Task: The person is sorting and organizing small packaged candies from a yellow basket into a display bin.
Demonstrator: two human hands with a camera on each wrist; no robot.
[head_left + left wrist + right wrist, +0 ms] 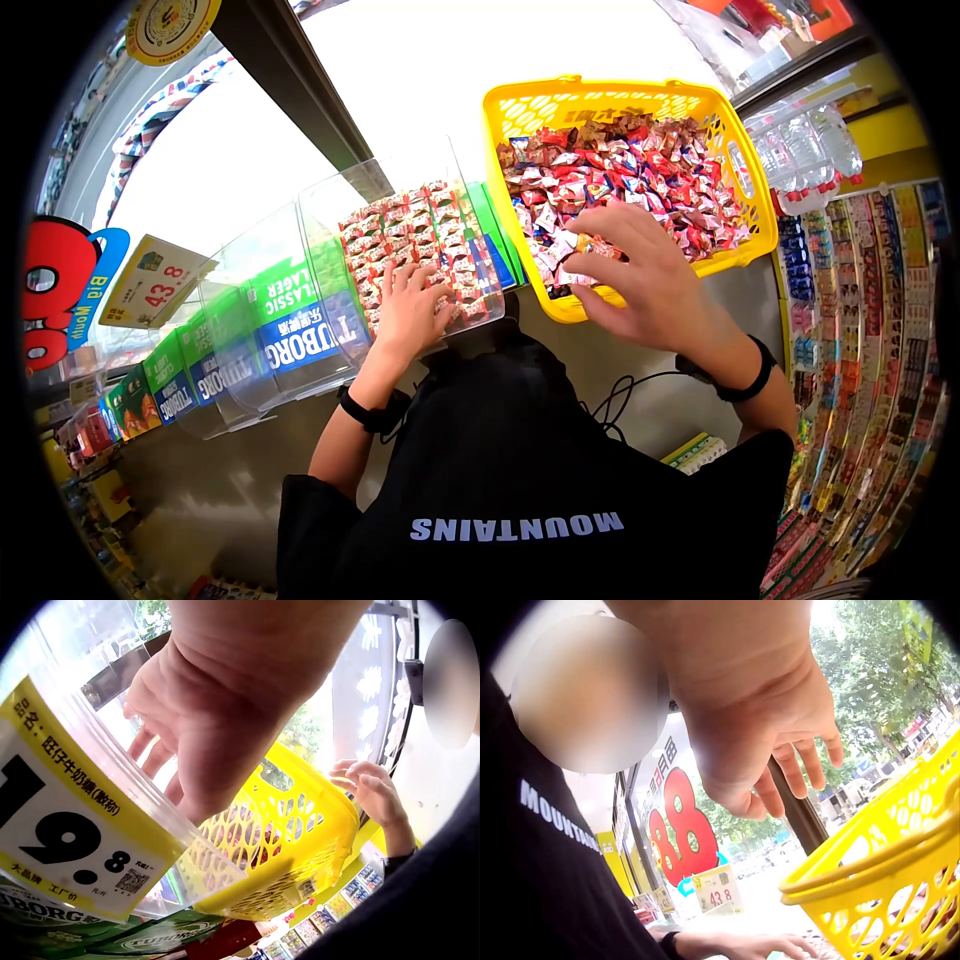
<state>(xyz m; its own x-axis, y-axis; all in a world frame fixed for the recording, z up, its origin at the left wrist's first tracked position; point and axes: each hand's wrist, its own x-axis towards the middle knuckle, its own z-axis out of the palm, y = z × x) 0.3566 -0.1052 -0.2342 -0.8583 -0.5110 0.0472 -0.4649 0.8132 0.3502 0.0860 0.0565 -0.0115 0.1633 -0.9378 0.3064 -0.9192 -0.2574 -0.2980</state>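
Note:
My left hand [411, 307] rests with spread fingers on rows of red-and-white wrapped candies [395, 225] inside a clear plastic bin [325, 200]. In the left wrist view, my left hand [206, 727] reaches over the bin's wall, and its fingertips are partly hidden. My right hand [650, 285] is over the near side of a yellow basket [765, 215] full of loose wrapped candies [640, 170] in red, pink and brown. The right wrist view shows the right hand [769, 742] with loosely bent fingers, nothing between them, above the basket's rim [855, 862].
Green-and-blue beer cartons [300, 325] stand under and beside the clear bins. A price card [155, 283] stands at the left, another price tag [75, 817] on the bin's front. Water bottles [805, 150] lie beyond the basket. Racks of small packets [865, 330] line the right.

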